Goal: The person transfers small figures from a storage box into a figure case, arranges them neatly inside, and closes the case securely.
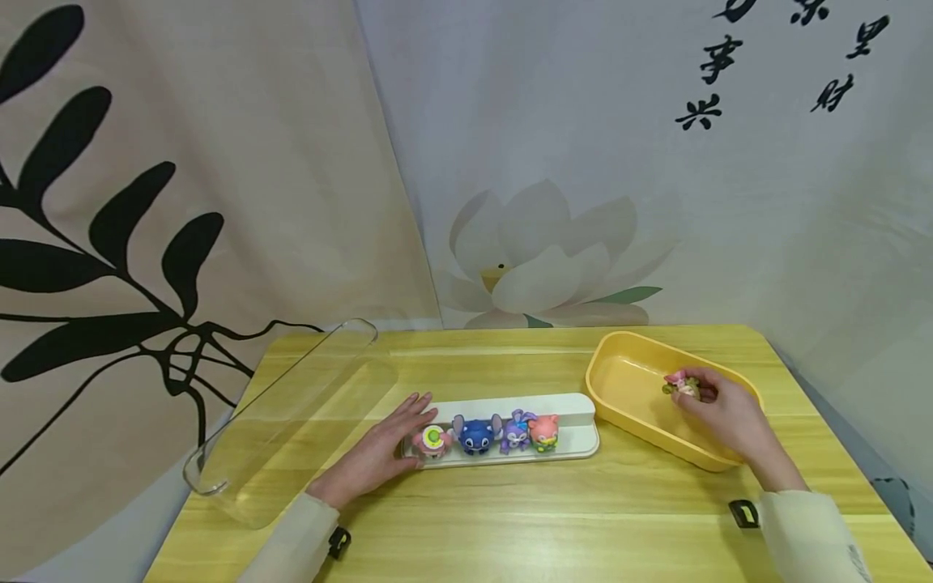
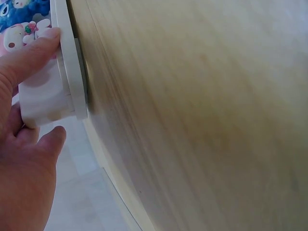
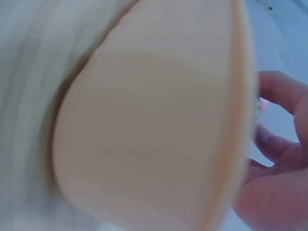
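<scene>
"What does the right hand (image 1: 729, 409) have?"

"A pinch grip on a small pink-and-green figurine (image 1: 681, 384), above the yellow basket (image 1: 627, 382) on the right."

"Which way does that figurine point?"

"I can't tell; the fingers cover much of it. Its pink part shows on top, with green at its left side."

"And the left hand (image 1: 382, 449)?"

"It grips the left end of the white tray (image 1: 579, 439), thumb at the near edge, fingers reaching to the far side."

"How does the tray lie?"

"Flat on the wooden table (image 1: 510, 518), its long axis running left to right, the right end slightly farther away. That end sits just beside the basket."

"What stands in it?"

"Four figures in a row along that axis. Leftmost is a pink figure (image 1: 433, 441) with a round green-and-yellow disc turned to the near side. Next comes a blue figure (image 1: 477, 436) facing near, then a purple figure (image 1: 516, 432), also facing near, and a pink-orange figure (image 1: 543, 432) right beside it."

"The basket's long axis?"

"From far left to near right. The clear cover (image 1: 291, 429), left of the tray, slants the other way, near left to far right."
</scene>
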A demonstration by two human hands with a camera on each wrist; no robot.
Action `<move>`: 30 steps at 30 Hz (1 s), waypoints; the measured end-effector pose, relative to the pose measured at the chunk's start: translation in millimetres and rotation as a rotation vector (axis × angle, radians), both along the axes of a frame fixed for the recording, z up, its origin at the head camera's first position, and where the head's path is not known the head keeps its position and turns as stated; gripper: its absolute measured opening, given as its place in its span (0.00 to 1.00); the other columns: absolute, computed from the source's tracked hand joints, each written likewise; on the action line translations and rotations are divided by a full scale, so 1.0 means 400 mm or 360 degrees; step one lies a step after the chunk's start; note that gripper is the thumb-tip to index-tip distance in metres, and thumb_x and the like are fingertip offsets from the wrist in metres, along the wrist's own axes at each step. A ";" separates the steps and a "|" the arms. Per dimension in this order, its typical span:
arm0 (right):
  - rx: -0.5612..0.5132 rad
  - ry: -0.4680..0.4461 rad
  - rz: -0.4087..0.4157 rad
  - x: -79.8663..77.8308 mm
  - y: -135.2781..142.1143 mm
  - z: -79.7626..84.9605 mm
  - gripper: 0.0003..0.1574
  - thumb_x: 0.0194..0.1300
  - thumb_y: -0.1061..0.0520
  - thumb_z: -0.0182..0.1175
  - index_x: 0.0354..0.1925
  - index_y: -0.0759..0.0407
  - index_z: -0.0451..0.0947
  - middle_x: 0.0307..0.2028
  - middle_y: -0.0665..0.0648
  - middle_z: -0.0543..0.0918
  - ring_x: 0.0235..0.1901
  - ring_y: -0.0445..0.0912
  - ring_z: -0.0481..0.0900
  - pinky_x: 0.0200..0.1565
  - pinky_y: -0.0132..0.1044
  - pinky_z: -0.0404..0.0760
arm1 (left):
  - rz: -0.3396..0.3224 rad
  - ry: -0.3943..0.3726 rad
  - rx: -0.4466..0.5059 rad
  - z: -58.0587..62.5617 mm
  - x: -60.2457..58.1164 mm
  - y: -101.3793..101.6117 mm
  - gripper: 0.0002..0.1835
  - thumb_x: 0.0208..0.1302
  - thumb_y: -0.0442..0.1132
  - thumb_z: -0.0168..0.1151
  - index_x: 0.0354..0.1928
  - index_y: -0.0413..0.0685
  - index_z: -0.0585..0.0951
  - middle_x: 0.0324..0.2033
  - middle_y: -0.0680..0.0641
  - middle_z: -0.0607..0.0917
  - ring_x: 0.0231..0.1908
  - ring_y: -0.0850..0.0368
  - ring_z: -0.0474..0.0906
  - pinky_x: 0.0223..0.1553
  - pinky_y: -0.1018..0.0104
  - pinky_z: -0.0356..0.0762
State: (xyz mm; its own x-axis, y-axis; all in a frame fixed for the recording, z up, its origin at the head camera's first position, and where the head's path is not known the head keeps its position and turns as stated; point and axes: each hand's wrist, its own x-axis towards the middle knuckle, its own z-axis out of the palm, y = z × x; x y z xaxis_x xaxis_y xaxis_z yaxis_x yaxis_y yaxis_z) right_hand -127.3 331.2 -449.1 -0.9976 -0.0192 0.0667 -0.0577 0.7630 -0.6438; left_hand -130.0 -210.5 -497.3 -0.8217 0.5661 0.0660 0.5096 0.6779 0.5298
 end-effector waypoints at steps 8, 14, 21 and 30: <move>-0.0096 0.0077 0.0044 0.031 -0.039 0.044 0.31 0.71 0.48 0.68 0.63 0.66 0.77 0.53 0.67 0.84 0.47 0.50 0.83 0.39 0.17 0.78 | -0.0011 0.0015 0.0001 0.001 -0.001 0.000 0.45 0.57 0.36 0.78 0.77 0.47 0.68 0.81 0.50 0.55 0.80 0.45 0.49 0.74 0.44 0.60; -0.0079 0.0098 0.0104 0.050 -0.074 0.068 0.32 0.71 0.50 0.69 0.65 0.66 0.76 0.52 0.66 0.85 0.45 0.52 0.83 0.39 0.22 0.81 | -0.0024 0.0033 0.0003 0.002 0.000 -0.001 0.45 0.58 0.36 0.78 0.76 0.46 0.68 0.81 0.49 0.56 0.80 0.44 0.50 0.74 0.44 0.61; -0.0088 0.0095 0.0176 0.067 -0.109 0.085 0.31 0.70 0.51 0.69 0.65 0.63 0.77 0.46 0.63 0.87 0.42 0.51 0.84 0.37 0.25 0.82 | -0.0035 0.0045 -0.0001 0.001 0.000 -0.002 0.44 0.58 0.36 0.78 0.76 0.46 0.68 0.81 0.49 0.56 0.79 0.44 0.50 0.74 0.45 0.62; -0.0137 0.0185 0.0305 0.082 -0.148 0.083 0.28 0.69 0.58 0.69 0.65 0.61 0.78 0.37 0.56 0.79 0.31 0.40 0.70 0.30 0.29 0.72 | -0.0032 0.0039 0.0006 0.002 0.000 -0.001 0.45 0.57 0.34 0.78 0.76 0.45 0.69 0.81 0.48 0.56 0.79 0.44 0.50 0.74 0.45 0.60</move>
State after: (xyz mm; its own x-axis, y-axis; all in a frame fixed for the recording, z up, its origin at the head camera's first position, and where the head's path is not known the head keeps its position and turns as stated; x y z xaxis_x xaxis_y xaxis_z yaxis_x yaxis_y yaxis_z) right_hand -94.6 272.0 -415.7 -0.9618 -0.1968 0.1903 -0.2736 0.6734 -0.6868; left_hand -130.2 -210.9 -496.5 -0.8084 0.5820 0.0880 0.5358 0.6657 0.5194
